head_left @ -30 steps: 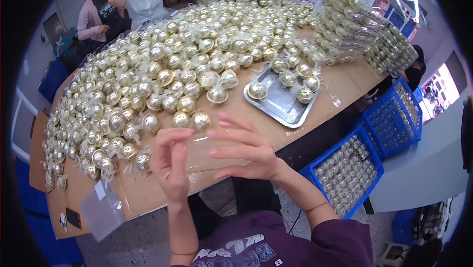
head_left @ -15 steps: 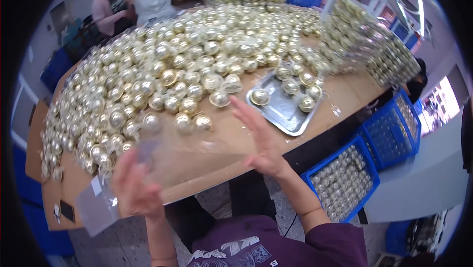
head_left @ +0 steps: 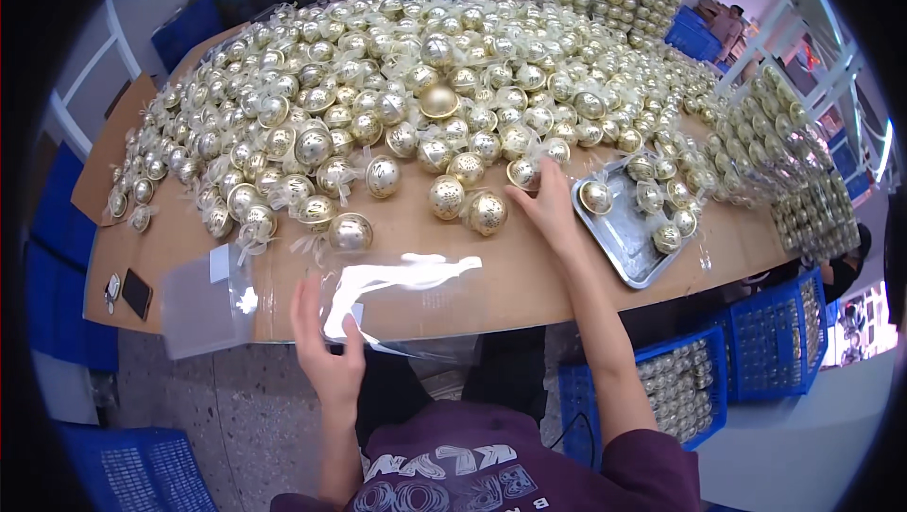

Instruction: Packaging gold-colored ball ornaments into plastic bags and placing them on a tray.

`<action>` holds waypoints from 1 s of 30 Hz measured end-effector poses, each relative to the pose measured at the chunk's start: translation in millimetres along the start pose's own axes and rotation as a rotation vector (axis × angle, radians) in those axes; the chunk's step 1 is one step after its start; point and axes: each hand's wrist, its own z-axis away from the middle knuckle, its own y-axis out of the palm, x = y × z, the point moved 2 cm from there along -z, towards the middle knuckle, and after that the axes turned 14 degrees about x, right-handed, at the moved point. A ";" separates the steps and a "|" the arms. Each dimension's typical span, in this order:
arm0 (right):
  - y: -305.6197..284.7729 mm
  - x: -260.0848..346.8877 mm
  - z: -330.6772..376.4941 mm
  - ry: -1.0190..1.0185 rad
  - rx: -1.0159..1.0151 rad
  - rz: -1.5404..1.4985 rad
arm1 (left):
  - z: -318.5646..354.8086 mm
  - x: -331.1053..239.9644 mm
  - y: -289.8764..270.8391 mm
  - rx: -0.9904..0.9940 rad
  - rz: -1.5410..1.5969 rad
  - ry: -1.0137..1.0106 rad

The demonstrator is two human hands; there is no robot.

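A large heap of gold bell-like balls [head_left: 382, 176] with pale ribbons covers most of the cardboard-topped table [head_left: 510, 295]. My right hand [head_left: 550, 210] reaches to the heap's near edge, thumb and fingers apart around a gold ball [head_left: 522, 173]; whether they press on it I cannot tell. At the table's front edge, my left hand [head_left: 329, 347] has its fingers spread beside a clear plastic sheet or tray [head_left: 416, 297] with bright glare. Contact between that hand and the plastic is unclear.
A metal tray [head_left: 624, 252] with several balls lies right of my right arm. Clear plastic [head_left: 203, 299] and a phone [head_left: 137, 294] lie at left. Stacked packs of balls [head_left: 770, 129] stand at right. Blue crates [head_left: 718, 389] sit below the table's right side.
My right hand has moved forward and right onto a ball at the heap's edge. My left hand has come down beside the clear plastic. The view has shifted.
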 end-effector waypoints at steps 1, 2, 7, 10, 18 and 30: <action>6.6 4.9 -10.2 0.038 0.053 0.047 | -1.9 -4.0 -1.4 0.134 -0.232 0.132; 3.7 5.9 -10.1 0.034 0.047 0.047 | -3.6 -6.5 -1.0 0.272 -0.462 0.264; -54.9 28.4 50.1 0.029 0.248 -0.761 | -15.1 -20.9 -3.8 0.714 -0.429 0.279; -79.2 45.0 91.6 0.208 0.386 -1.216 | -16.4 -12.8 0.5 0.739 -0.483 0.259; -72.1 84.2 148.1 0.008 0.685 -0.536 | -14.5 -1.0 16.8 0.715 -0.485 0.401; 26.9 114.9 107.1 0.217 0.866 -0.981 | 9.4 -4.5 36.0 0.782 -0.401 0.499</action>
